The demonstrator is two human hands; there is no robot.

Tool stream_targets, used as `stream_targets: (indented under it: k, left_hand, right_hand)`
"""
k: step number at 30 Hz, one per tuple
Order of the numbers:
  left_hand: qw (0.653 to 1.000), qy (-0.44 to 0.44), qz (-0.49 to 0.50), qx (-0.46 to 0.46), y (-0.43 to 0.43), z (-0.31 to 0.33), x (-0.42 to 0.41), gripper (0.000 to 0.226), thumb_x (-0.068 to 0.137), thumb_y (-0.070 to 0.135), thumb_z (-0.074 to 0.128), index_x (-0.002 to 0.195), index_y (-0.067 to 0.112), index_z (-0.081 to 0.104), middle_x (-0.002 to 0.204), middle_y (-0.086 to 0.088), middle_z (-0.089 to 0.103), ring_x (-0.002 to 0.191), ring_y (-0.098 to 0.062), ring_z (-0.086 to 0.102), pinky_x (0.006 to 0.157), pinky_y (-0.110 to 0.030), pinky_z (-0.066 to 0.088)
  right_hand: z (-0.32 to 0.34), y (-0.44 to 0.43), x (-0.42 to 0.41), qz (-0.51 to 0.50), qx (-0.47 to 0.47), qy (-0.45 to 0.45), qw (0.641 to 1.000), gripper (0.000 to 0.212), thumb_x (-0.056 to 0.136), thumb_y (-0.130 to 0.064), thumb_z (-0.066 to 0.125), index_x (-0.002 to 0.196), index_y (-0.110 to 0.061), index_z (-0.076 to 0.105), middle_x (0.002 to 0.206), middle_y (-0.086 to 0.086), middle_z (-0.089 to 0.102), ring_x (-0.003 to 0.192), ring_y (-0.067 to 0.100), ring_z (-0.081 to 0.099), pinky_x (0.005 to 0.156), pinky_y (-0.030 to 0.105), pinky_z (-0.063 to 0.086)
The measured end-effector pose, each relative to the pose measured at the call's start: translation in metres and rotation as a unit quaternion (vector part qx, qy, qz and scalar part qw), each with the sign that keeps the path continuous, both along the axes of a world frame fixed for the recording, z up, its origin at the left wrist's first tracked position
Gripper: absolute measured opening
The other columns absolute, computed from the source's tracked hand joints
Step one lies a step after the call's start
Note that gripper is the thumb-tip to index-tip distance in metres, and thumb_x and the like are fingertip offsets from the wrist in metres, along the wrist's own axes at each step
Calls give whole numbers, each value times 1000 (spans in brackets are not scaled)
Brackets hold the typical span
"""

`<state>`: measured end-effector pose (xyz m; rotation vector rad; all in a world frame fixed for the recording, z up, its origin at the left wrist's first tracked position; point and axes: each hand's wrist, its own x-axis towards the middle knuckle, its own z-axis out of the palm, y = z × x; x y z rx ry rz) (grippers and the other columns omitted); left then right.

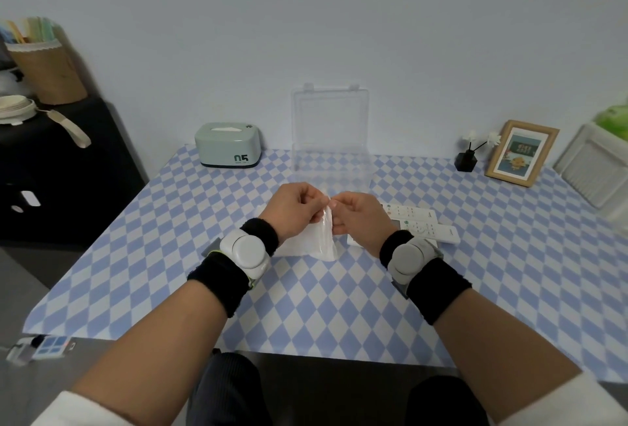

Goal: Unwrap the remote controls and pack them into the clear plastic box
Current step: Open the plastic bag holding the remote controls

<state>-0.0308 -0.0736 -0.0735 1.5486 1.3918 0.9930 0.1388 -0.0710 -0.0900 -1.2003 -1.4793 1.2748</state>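
Observation:
My left hand [295, 210] and my right hand [358, 216] meet above the table's middle, both pinching the top edge of a white plastic wrapper [324, 238] that hangs down between them. What is inside the wrapper is hidden. Under my left wrist lies more white wrapping [292, 244] flat on the cloth. Two bare white remote controls [421, 221] lie side by side just right of my right hand. The clear plastic box [329, 133] stands behind my hands, its lid open and upright against the wall.
A green tissue box [228, 145] sits at the back left of the checked tablecloth [306, 306]. A small black vase [467, 159] with white flowers and a framed picture [521, 153] stand at the back right. A dark cabinet [51, 171] flanks the table's left.

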Motion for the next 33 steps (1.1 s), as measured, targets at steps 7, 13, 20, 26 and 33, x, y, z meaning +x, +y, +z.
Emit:
stream_targets:
  k: [7,13,20,26,33]
  left_hand:
    - [990,138,9,26,-4,1,3,15,92,19,68,80,10,70,72,2,72,73,-14,69,81,-34,58]
    - [958,272,27,86,-9,9,12,29,93,33,68,84,5,69,81,-6,73,78,-22,66,71,-32,51]
    - [935,343,38,87,-13,15,12,22,93,29,59,84,10,60,79,-7,65,69,-19,54,56,-27,37]
    - [961,271,33,32,-12,13,8,23,89,26,62,86,4,68,77,-7,76,79,-23,70,69,-32,54]
    - [968,249,1,25,-15,9,-1,16,86,23,70,84,7,68,65,-2,75,58,-10,67,58,-17,50]
  right_hand:
    - [-6,-5,-14,-77,168,-364,913,22,102,-25,46,92,-12,59,88,7,69,85,26,62,75,39,48]
    - [-8,-8,-25,-100,160,-400,897,11,97,-15,47,86,-14,50,81,3,61,80,25,61,67,32,40]
    - [-1,-10,-21,-119,129,-322,930,14,100,-14,45,91,-11,55,84,2,62,79,23,57,68,32,40]
    - [2,-19,-16,-51,133,-251,957,10,87,-14,61,95,-17,55,78,5,65,71,19,61,63,33,48]
    - [-13,-18,-7,-52,243,-395,884,27,92,2,48,98,-13,69,81,10,58,71,22,48,67,32,37]
